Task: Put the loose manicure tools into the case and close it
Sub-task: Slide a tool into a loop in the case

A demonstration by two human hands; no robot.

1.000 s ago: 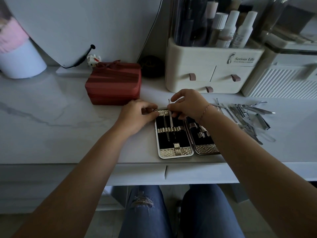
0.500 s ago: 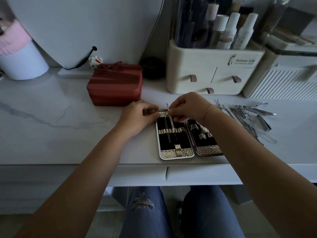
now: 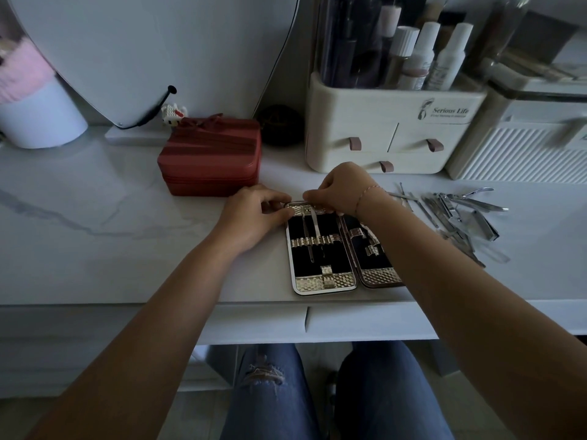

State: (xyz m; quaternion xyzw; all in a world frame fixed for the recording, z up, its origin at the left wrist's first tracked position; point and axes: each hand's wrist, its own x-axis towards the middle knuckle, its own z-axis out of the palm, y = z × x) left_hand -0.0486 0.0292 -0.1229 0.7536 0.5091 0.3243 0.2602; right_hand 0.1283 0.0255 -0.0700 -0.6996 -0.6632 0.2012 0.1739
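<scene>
Now your right hand (image 3: 344,188) pinches a slim tool (image 3: 316,224) in the open case (image 3: 322,282); your left hand's (image 3: 254,214) grip rests curled and empty at the case's corner.

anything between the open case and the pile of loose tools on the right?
Head view: only the person's right forearm crosses above that stretch. Between the manicure case and the loose tools, the visible countertop is bare.
</scene>
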